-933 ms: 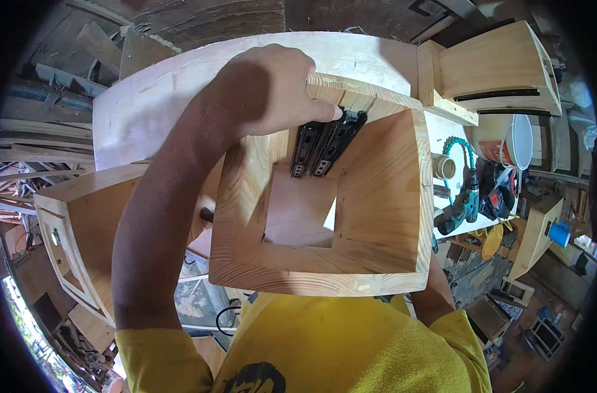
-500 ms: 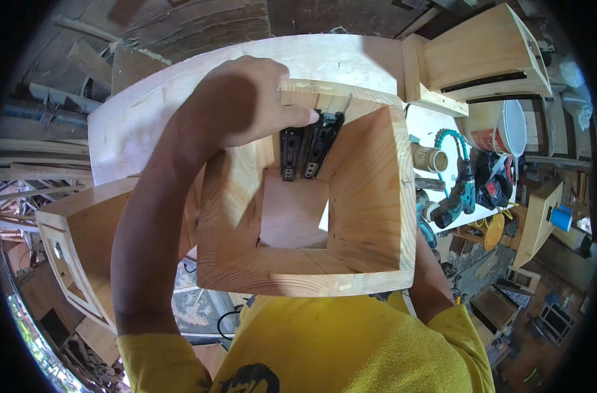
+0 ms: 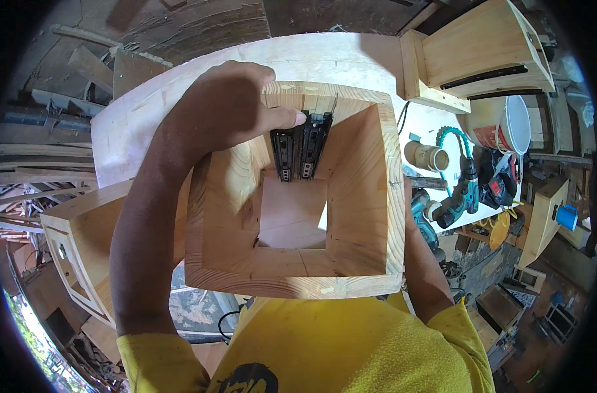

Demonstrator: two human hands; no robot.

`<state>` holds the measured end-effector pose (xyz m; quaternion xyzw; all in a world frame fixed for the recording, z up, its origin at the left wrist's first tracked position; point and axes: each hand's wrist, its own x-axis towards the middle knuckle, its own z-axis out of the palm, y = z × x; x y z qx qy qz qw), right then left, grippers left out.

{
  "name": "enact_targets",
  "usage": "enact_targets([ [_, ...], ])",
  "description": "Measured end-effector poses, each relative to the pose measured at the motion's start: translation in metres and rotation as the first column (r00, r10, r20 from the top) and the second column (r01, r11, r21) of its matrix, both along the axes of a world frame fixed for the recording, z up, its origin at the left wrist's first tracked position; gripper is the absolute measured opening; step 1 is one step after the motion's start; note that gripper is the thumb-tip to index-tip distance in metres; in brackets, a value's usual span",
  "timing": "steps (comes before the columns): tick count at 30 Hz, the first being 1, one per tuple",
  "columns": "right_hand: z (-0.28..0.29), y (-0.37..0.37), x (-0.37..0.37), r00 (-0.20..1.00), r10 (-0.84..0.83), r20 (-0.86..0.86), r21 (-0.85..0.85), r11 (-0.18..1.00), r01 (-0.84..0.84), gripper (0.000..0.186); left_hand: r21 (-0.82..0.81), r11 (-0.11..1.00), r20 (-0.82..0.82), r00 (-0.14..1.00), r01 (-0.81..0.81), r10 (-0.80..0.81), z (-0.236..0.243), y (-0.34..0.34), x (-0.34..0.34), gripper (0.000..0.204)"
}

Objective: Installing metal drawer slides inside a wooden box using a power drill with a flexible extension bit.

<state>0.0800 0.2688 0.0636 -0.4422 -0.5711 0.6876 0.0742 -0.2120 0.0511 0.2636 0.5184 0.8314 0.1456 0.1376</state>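
An open wooden box frame (image 3: 292, 285) stands in front of my yellow shirt, and I look down through it to a pale surface with a square opening. My left hand (image 3: 243, 105) is closed over its far rim, the thumb reaching inside. Two black metal drawer slides (image 3: 298, 150) stand side by side against the inner far wall, and the thumb tip touches or lies just by their top. Whether the thumb pins them cannot be made out. My right forearm (image 3: 426, 262) runs up along the box's right side. The right hand itself is hidden behind the box.
A wooden cabinet (image 3: 82, 242) stands at the left. On the white worktop to the right are a teal cordless drill (image 3: 467, 190), a roll of tape (image 3: 428, 157) and a white bucket (image 3: 514, 124). Another wooden unit (image 3: 482, 52) with a black slide sits at the far right.
The box has shifted a little to the left, with my left hand and the slides moving along with it. My grip on the rim looks the same.
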Motion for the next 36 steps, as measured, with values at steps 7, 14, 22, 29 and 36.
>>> enact_targets([
  [7,-0.017,0.006,0.007,0.997,0.069,0.043,0.091,0.993,-0.072,0.010,0.047,0.996,0.050,0.996,-0.070,0.068,-0.003,0.001,-0.001,0.057],
  [14,-0.021,0.008,0.008,0.997,0.074,0.032,0.115,0.990,-0.077,0.012,0.013,0.997,0.094,0.992,-0.082,0.081,0.001,0.002,-0.001,0.055],
  [22,-0.020,0.007,0.007,0.998,0.032,0.052,0.100,0.994,-0.037,0.011,0.027,0.996,0.111,0.991,-0.082,0.079,0.000,0.004,-0.001,0.053],
  [29,-0.019,0.006,0.005,0.999,0.026,0.048,0.086,0.996,-0.030,0.010,0.048,0.995,0.137,0.987,-0.087,0.079,0.001,0.003,0.000,0.051],
  [36,-0.026,0.004,0.005,1.000,0.006,0.027,0.057,0.998,-0.008,0.009,0.059,0.995,0.152,0.986,-0.078,0.068,-0.003,0.000,-0.002,0.050],
])
